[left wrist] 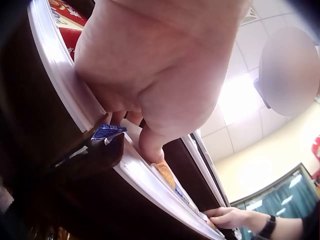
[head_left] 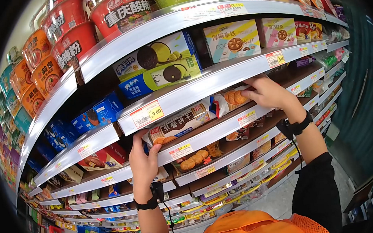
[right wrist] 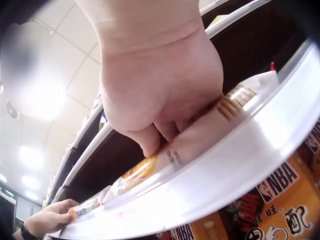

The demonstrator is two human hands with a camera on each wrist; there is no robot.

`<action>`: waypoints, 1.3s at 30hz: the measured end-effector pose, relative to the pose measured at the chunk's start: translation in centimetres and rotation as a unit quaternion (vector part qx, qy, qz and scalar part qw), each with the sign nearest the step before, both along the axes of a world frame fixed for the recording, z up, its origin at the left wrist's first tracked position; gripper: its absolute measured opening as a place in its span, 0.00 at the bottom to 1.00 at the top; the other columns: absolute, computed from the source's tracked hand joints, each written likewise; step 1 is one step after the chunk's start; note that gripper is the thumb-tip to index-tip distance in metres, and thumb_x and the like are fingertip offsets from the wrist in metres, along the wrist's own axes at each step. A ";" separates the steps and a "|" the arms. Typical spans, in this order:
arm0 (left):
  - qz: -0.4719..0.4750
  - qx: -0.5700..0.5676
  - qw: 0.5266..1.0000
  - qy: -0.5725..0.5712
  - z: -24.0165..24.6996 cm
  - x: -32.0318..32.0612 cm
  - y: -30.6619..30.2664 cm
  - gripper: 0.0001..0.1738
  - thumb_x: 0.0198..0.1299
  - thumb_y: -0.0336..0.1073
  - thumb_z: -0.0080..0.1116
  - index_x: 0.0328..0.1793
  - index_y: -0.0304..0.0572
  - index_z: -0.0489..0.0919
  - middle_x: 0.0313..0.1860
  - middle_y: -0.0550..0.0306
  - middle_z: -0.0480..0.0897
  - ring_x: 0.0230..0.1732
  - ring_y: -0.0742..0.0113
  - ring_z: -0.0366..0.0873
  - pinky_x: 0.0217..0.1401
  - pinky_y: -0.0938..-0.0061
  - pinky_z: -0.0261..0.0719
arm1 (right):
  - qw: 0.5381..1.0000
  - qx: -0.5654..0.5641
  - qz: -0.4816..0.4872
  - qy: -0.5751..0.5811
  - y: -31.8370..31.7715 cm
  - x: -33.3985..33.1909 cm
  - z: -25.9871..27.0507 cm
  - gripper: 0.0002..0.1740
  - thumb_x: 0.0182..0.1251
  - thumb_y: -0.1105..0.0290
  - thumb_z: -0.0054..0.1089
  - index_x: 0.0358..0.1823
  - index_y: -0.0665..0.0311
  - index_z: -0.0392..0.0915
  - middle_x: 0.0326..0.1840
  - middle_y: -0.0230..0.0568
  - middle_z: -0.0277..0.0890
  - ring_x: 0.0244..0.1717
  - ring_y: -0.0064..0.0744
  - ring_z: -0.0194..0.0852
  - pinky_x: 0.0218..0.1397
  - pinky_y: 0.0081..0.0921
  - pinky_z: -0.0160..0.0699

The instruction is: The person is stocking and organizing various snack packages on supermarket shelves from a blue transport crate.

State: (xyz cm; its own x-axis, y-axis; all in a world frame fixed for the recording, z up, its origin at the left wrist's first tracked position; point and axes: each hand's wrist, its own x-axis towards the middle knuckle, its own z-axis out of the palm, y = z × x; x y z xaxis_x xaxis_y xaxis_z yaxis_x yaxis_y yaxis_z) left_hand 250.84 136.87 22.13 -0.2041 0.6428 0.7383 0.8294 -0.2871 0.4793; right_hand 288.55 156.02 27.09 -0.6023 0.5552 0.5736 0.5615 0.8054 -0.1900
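Observation:
A long pack of breakfast biscuits [head_left: 182, 122] lies on a middle shelf, its printed front facing out. My left hand [head_left: 144, 160] is at its left end, thumb on the front and fingers reaching behind; in the left wrist view the thumb [left wrist: 151, 145] presses beside a pictured biscuit. To the right lies a second biscuit pack [head_left: 233, 99] with round biscuits on its wrapper. My right hand [head_left: 271, 94] grips that pack near its right end, thumb at the front. In the right wrist view its fingers [right wrist: 142, 137] go over the pack's top and their tips are partly hidden.
A white shelf edge [head_left: 210, 86] with price tags runs close above both hands. Boxes of cookies [head_left: 233, 41] stand on that upper shelf, with red noodle tubs [head_left: 121, 13] higher up. Below the packs runs another shelf lip [head_left: 214, 138], with more biscuit packs [head_left: 196, 159] underneath.

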 end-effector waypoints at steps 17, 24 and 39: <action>0.024 -0.033 0.999 0.016 0.7 0.2 -0.7 0.29 0.62 0.41 0.70 0.66 0.40 0.74 0.51 0.38 0.85 0.50 0.38 0.84 0.52 0.58 0.80 | 0.999 0.034 0.027 0.016 -2.4 0.2 0.5 0.28 0.59 0.72 0.71 0.62 0.65 0.78 0.54 0.60 0.82 0.54 0.60 0.81 0.58 0.44 0.79; 0.012 -0.025 0.999 0.024 0.6 0.0 -0.6 0.29 0.63 0.43 0.68 0.66 0.39 0.73 0.51 0.38 0.85 0.51 0.37 0.84 0.52 0.58 0.80 | 0.995 -0.062 0.074 0.027 -1.7 0.6 2.1 0.24 0.60 0.77 0.68 0.60 0.68 0.79 0.54 0.60 0.82 0.57 0.56 0.80 0.61 0.40 0.78; 0.050 -0.015 0.995 0.080 1.6 0.2 -0.9 0.29 0.58 0.35 0.69 0.66 0.36 0.75 0.55 0.36 0.84 0.55 0.36 0.82 0.57 0.56 0.80 | 0.983 0.070 0.157 0.069 -1.8 -1.4 -0.2 0.22 0.58 0.66 0.74 0.53 0.66 0.84 0.47 0.51 0.86 0.45 0.52 0.85 0.49 0.36 0.84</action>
State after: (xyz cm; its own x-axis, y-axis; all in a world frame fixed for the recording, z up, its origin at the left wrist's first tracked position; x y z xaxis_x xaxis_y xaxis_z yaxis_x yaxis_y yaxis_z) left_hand 251.02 135.96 23.74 -0.1485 0.6479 0.7471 0.9197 -0.1871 0.3450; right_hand 287.11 154.24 26.93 -0.6430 0.2642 0.7189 0.2582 0.9585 -0.1214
